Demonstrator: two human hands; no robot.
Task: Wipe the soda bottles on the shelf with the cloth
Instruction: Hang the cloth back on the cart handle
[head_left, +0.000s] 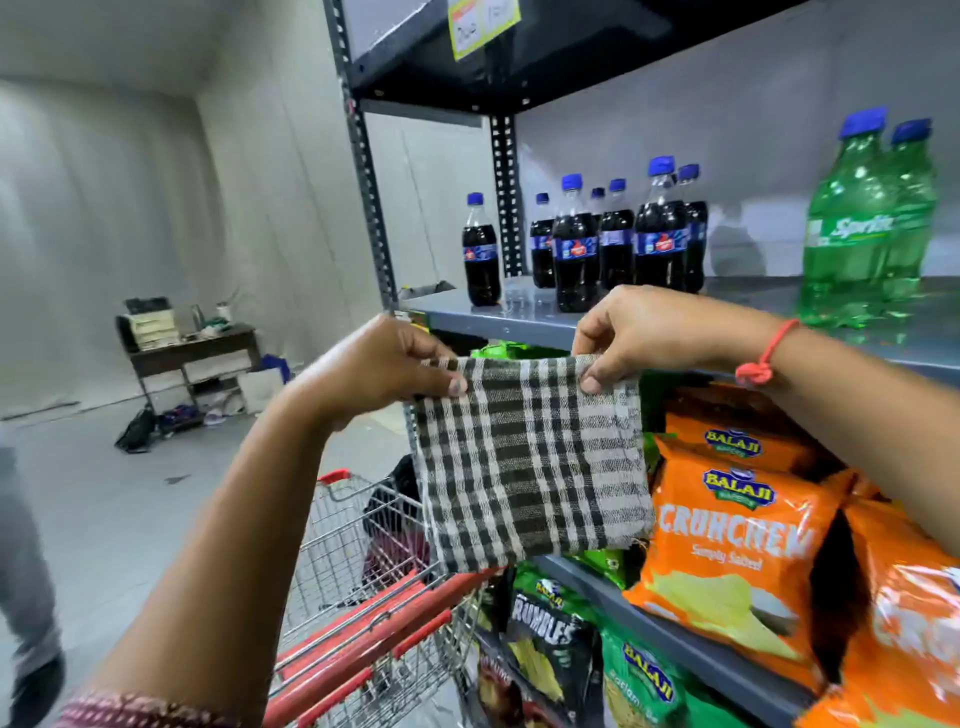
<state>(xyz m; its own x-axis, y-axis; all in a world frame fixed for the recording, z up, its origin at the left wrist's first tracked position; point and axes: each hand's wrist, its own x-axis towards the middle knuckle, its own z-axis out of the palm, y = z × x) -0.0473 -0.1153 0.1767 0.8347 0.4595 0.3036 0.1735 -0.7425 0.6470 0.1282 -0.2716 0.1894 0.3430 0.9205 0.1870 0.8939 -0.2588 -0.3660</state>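
Note:
A brown-and-white checked cloth (530, 462) hangs folded in front of me, below the shelf edge. My left hand (379, 371) pinches its top left corner and my right hand (644, 332) pinches its top right corner. Behind the hands, on the grey shelf (524, 317), stand several dark cola bottles (574, 249) with blue caps; one (481, 252) stands apart at the left. Two large green Sprite bottles (852, 228) stand at the right of the same shelf. Neither hand touches a bottle.
Orange chip bags (727, 545) and green and black snack bags (550, 623) fill the lower shelves. A red-handled shopping cart (363, 613) stands below my arms. A desk with clutter (187, 343) is at the far wall. A person's leg (26, 597) shows at the left edge.

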